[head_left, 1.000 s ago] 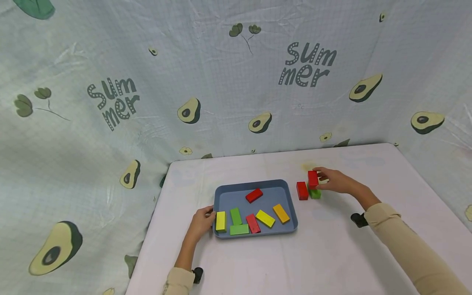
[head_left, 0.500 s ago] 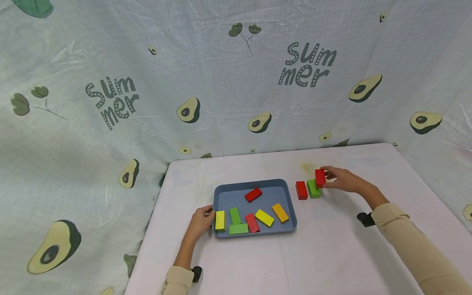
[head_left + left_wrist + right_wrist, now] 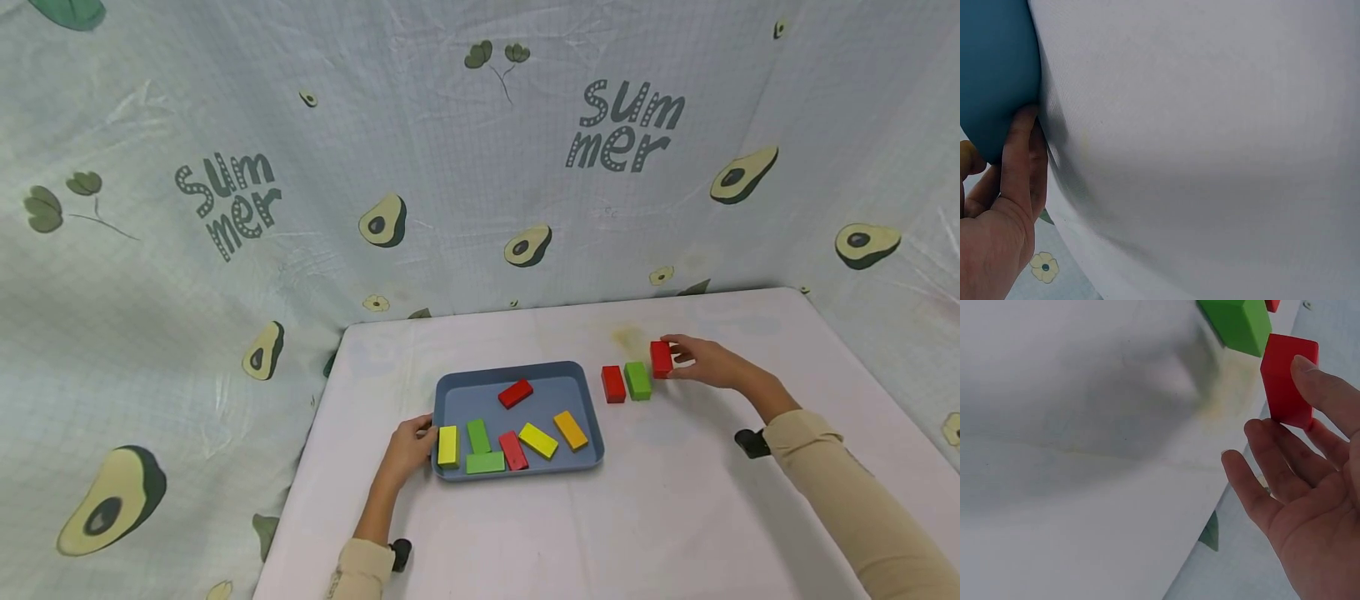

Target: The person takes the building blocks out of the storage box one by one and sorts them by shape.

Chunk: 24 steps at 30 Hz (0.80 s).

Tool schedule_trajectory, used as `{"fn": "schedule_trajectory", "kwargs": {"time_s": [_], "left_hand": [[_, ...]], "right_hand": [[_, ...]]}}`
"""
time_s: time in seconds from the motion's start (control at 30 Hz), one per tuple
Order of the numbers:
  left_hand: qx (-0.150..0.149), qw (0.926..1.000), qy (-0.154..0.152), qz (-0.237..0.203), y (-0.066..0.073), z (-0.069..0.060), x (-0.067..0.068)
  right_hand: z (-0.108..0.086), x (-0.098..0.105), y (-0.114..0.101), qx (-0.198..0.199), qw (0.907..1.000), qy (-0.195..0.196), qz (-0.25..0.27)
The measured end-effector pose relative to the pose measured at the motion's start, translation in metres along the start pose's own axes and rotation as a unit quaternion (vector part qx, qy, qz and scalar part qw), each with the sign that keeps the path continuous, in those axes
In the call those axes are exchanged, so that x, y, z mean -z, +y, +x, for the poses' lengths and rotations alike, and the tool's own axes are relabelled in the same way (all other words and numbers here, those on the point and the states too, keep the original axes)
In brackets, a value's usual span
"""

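Note:
A red block [image 3: 661, 359] is pinched between the thumb and fingers of my right hand [image 3: 708, 363], just right of a green block [image 3: 638, 381] on the table. In the right wrist view the held red block [image 3: 1289, 381] looks raised, with the green block [image 3: 1238, 324] behind it. Left of the green block lies another red block [image 3: 613, 384]. At the left end of the blue-grey tray [image 3: 480, 380], my left hand [image 3: 407, 450] holds the rim. The left wrist view has the fingers [image 3: 1017, 162] against the tray's outer wall [image 3: 997, 62].
Inside the tray lie a yellow block [image 3: 448, 447], a second yellow block [image 3: 538, 441], an orange block [image 3: 572, 431], two green blocks and two red blocks. A white cloth covers the table [image 3: 510, 542]. A printed curtain [image 3: 450, 167] hangs behind it.
My right hand has moved right with the red block, from over the green block to beside it, uncovering the green one. The left hand and the tray have stayed put.

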State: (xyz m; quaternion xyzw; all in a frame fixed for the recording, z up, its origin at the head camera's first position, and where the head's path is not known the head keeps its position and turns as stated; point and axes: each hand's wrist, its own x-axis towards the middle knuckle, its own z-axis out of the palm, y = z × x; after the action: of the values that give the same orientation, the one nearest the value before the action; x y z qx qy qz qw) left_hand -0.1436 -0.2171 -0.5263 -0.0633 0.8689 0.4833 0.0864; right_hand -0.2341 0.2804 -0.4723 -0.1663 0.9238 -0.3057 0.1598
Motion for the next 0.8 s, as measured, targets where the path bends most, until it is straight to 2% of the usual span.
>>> {"fn": "schedule_trajectory", "kwargs": {"time_s": [0.3,0.53,0.8], "left_hand": [[0.003,1.0,0.002,0.007,-0.001,0.001,0.0],[0.007,0.9999,0.005,0.006,-0.001,0.001,0.0],[-0.004,1.0,0.003,0.002,-0.002,0.001,0.0]], "right_hand": [[-0.001,-0.006,0.008,-0.017,0.9994,-0.029,0.003],[0.007,-0.017,0.017,-0.024,0.9984,-0.052,-0.006],[0.009,-0.026,0.021,-0.024,0.9986,-0.047,0.003]]}}
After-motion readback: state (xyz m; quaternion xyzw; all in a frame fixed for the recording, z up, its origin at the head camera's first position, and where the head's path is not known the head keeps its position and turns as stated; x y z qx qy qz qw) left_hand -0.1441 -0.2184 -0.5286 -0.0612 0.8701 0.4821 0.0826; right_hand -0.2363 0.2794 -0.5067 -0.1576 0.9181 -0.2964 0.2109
